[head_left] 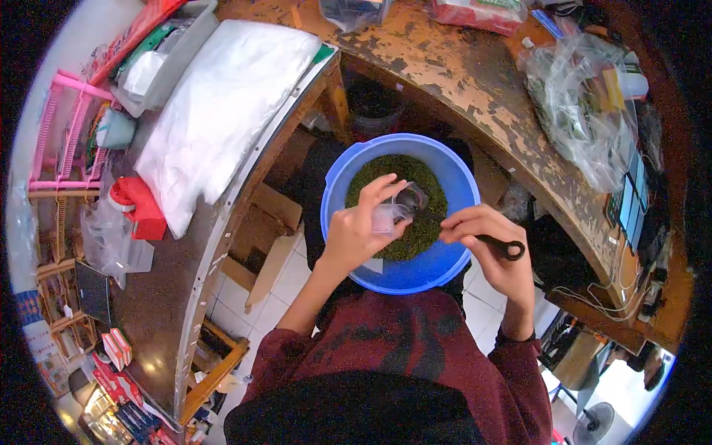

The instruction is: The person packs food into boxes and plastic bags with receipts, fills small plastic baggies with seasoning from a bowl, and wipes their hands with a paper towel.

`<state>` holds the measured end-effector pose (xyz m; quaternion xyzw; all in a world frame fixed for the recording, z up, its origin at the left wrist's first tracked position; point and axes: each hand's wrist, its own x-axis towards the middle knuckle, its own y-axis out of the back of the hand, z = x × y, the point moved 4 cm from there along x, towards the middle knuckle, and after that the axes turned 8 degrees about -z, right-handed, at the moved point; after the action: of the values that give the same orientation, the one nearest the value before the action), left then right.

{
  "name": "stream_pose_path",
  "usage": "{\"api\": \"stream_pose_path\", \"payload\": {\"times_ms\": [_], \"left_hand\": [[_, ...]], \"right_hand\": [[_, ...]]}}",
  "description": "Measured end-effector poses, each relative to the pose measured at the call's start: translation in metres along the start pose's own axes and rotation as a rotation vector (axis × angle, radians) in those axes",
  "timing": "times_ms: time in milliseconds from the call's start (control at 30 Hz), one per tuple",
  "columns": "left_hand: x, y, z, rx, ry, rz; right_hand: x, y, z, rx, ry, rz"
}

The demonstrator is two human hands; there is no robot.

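Observation:
A round blue tub (461, 194) sits low between my legs, with dry green crumbled leaf material (389, 169) in it. Over the tub, my left hand (351, 236) grips a small clear plastic bag (383, 221) between thumb and fingers, its mouth spread toward the right. My right hand (495, 248) is closed around a dark-handled utensil (512, 251) with a hole at the handle's end. The utensil's working end points toward the bag but cannot be made out against the dark green.
A worn wooden table (445, 70) curves behind and right, bearing a large clear plastic bag (578, 107). White plastic sheets (230, 104) and a red tape dispenser (142, 211) lie on the left table. Below it is a cardboard box (263, 222).

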<state>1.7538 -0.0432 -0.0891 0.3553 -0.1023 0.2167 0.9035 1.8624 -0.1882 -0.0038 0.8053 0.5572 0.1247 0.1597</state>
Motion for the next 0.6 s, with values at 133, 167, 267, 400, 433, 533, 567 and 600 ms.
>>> {"api": "stream_pose_path", "payload": {"times_ms": [133, 167, 267, 400, 433, 533, 567, 600], "left_hand": [[-0.003, -0.002, 0.0, -0.075, 0.075, 0.001], [-0.004, -0.005, -0.001, -0.095, 0.114, -0.025], [-0.006, -0.006, -0.001, -0.107, 0.187, -0.059], [-0.008, 0.003, -0.009, -0.192, 0.283, -0.018], [-0.009, 0.003, -0.023, -0.341, 0.237, 0.037], [-0.004, 0.021, -0.032, -0.68, 0.229, 0.06], [-0.001, 0.023, -0.028, -0.951, 0.249, 0.061], [0.0, 0.024, -0.029, -0.952, 0.248, 0.057]], "right_hand": [[-0.002, 0.004, 0.008, 0.129, 0.045, 0.095], [-0.002, 0.007, 0.01, 0.225, 0.031, 0.178], [0.0, 0.013, 0.012, 0.274, 0.023, 0.298], [-0.008, 0.028, 0.023, 0.317, -0.026, 0.526], [-0.01, 0.029, 0.025, 0.299, -0.009, 0.543], [-0.011, 0.026, 0.038, 0.258, -0.036, 0.373], [-0.004, 0.009, 0.037, 0.15, -0.016, 0.031], [-0.001, -0.011, 0.036, 0.039, 0.003, -0.306]]}}
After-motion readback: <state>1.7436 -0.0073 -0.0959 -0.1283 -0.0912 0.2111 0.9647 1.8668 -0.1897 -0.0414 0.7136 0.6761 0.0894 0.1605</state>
